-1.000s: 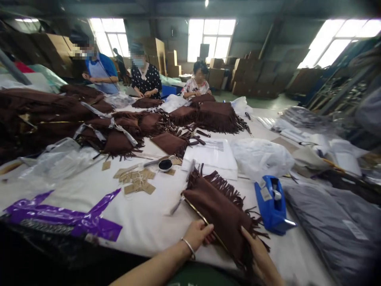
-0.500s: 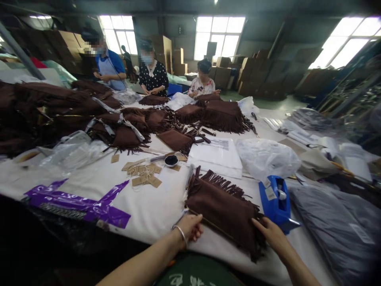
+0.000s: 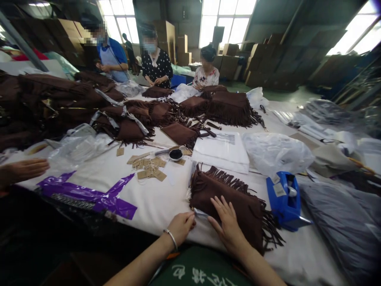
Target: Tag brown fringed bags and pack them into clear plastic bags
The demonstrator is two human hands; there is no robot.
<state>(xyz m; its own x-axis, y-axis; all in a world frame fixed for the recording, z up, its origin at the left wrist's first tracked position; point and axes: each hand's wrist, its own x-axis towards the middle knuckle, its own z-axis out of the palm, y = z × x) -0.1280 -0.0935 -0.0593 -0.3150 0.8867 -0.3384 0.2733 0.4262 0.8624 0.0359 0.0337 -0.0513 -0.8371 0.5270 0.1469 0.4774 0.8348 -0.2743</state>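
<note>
A dark brown fringed bag (image 3: 226,194) lies flat on the white-covered table right in front of me. My right hand (image 3: 228,224) rests on its near part, palm down with fingers spread. My left hand (image 3: 181,227), with a bangle at the wrist, is closed at the bag's near left corner. Its fingertips meet beside a pale wrapped strip (image 3: 201,213) on the bag's near edge; what they pinch is hidden. A blue tape dispenser (image 3: 284,200) stands just right of the bag.
Brown tags (image 3: 150,167), a small dish of black stuff (image 3: 176,154) and white sheets (image 3: 220,151) lie beyond. More brown bags (image 3: 74,99) are heaped left. Purple tape (image 3: 89,196) runs along the near edge. Another person's hand (image 3: 25,171) is at far left; co-workers stand opposite.
My right hand has moved left from the bag's right end onto its near middle and lies flat. My left hand stays by the corner. Another person's hand has appeared at far left.
</note>
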